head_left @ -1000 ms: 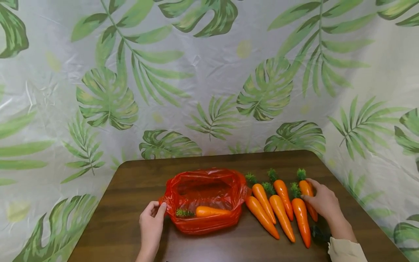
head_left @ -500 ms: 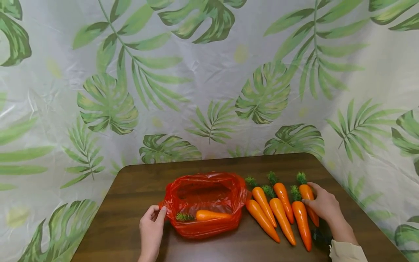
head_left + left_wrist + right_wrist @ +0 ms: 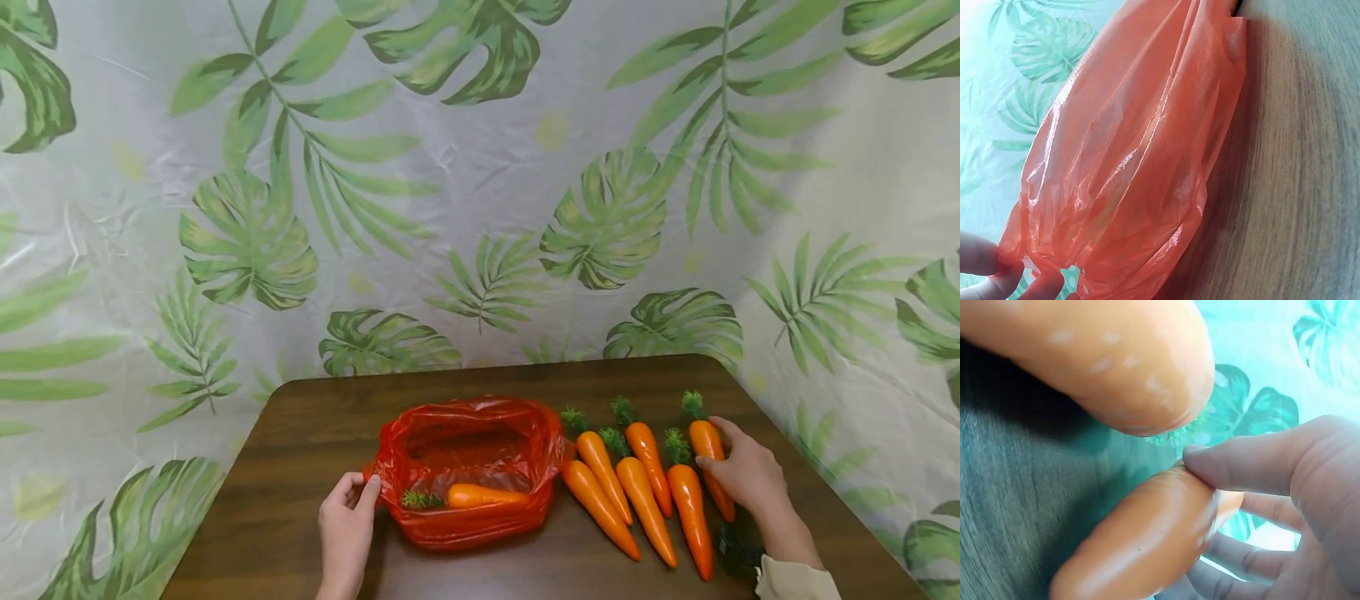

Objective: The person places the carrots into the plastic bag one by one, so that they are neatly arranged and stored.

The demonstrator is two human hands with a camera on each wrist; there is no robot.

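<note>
My left hand (image 3: 347,525) pinches the left end of an open red plastic bag (image 3: 465,533) between thumb and fingers. In the left wrist view the thin film (image 3: 1129,150) is gathered at the fingertips. One orange carrot (image 3: 483,496) with a green tuft lies inside the bag. On the right, my right hand (image 3: 750,475) grips the rightmost carrot (image 3: 705,439) near its thick end, thumb on one side and fingers on the other. The right wrist view shows that held carrot (image 3: 1141,544) close over the table, with a neighbouring carrot (image 3: 1116,356) beside it.
Several more shiny carrots (image 3: 647,508) lie in a loose group between the bag and my right hand, tufts pointing away. A small black object (image 3: 735,546) sits by the right wrist. The brown wooden table (image 3: 300,425) ends at a leaf-patterned curtain (image 3: 480,183).
The rightmost carrot has shifted slightly up and away from its neighbour, in my right hand's grip. My left hand stays on the bag. The head view has tilted a little.
</note>
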